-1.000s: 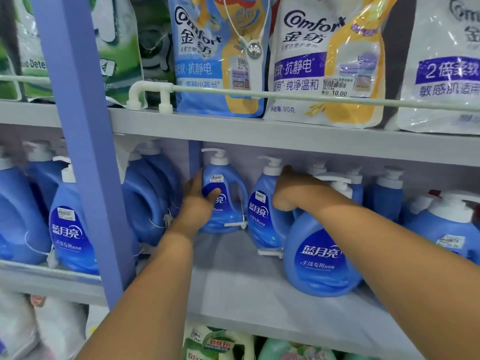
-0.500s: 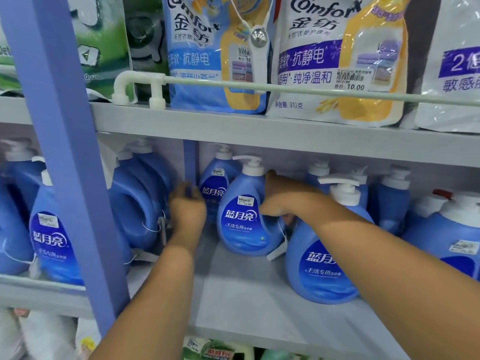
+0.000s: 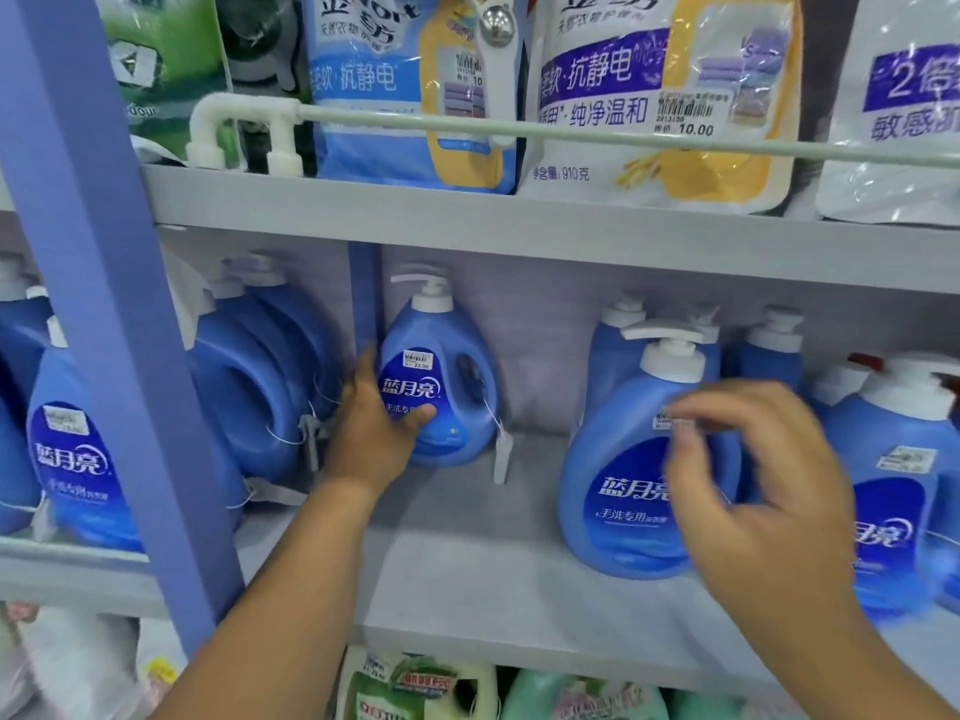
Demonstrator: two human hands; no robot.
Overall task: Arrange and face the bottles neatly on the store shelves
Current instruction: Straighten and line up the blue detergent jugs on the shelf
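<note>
Left hand on a small blue bottle at the back of the middle shelf; right hand free in front of a larger one.

The left hand [image 3: 374,433] wraps the small pump bottle [image 3: 441,387] from its left side, thumb across the label, which faces forward; the bottle stands upright near the purple divider [image 3: 366,298]. The right hand [image 3: 748,485], blurred, hovers with fingers loosely spread and holding nothing, just before the large pump bottle [image 3: 628,485] standing nearer the grey shelf [image 3: 467,563] edge. More blue bottles [image 3: 774,350] stand behind it.
</note>
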